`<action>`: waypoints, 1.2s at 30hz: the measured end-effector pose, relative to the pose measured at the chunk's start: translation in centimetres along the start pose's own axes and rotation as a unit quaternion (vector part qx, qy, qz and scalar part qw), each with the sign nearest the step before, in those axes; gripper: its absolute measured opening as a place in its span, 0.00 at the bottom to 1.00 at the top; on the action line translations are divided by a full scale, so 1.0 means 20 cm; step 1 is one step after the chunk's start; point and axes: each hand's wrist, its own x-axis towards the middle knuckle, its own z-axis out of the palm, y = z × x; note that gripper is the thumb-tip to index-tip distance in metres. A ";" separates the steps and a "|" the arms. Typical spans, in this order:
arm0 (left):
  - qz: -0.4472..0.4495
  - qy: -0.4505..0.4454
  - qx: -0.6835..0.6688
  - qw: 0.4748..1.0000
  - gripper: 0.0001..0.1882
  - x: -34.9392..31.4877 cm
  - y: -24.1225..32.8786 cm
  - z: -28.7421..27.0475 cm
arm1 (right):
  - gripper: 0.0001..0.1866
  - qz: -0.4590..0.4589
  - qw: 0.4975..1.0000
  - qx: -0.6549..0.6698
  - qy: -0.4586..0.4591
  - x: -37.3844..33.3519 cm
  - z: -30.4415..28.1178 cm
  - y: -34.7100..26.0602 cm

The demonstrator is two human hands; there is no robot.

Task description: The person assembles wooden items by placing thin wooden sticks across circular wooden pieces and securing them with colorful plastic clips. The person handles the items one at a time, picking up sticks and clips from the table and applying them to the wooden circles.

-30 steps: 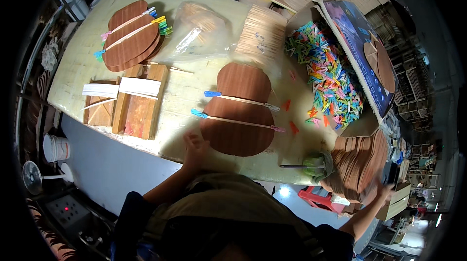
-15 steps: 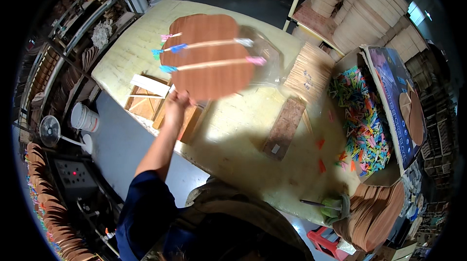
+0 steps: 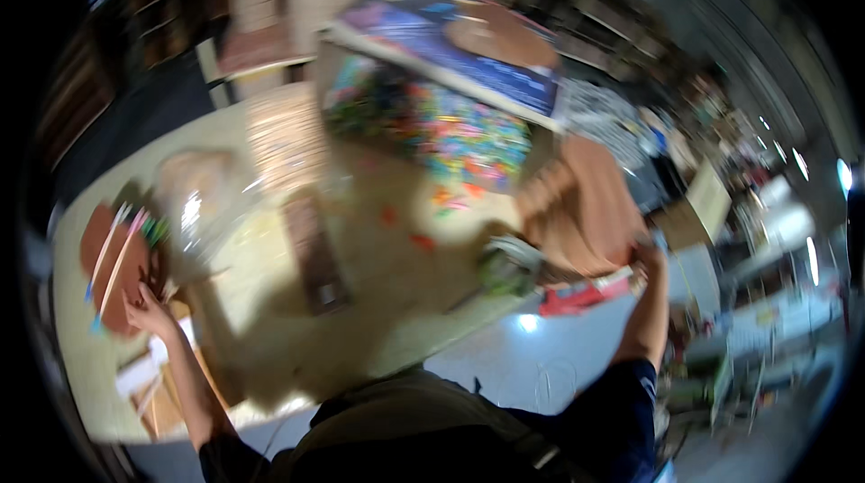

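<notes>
At the far left of the table lies a brown guitar-body-shaped thin wooden board [image 3: 104,253], with pale wooden strips [image 3: 120,258] across it and coloured clips [image 3: 153,229] at the strip ends. My left hand [image 3: 151,314] touches its near edge, fingers apart over the face. Away to the right, my right hand [image 3: 645,262] is at the near right corner of a stack of similar brown boards [image 3: 581,204]. Its fingers curl round the edge of a board there; blur hides how many boards they hold.
Behind the stack stands an open box of coloured clips [image 3: 473,136], its dark blue flap [image 3: 405,23] raised. Pale wooden strips [image 3: 286,136], a clear plastic bag [image 3: 203,204], a brown block [image 3: 314,258] and a green bundle [image 3: 509,265] are on the table. Below the stack is a red stool [image 3: 577,298].
The view has swung right. My left hand has brought the clipped board down from above the table onto its left part. My right hand has come into view at the stack.
</notes>
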 end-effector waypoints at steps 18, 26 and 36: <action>0.541 -0.611 -0.278 0.506 0.39 -1.95 2.70 0.60 | 0.23 0.168 0.955 0.245 -0.013 -0.01 -0.18 -0.23; -0.025 -0.700 -0.498 0.510 0.30 -1.79 2.47 0.50 | 0.25 0.086 0.779 0.607 0.131 -0.27 -0.50 -1.03; -0.419 -0.419 -0.324 0.738 0.14 -1.17 1.10 -0.08 | 0.16 0.071 0.803 0.456 -0.377 -0.86 0.73 -1.99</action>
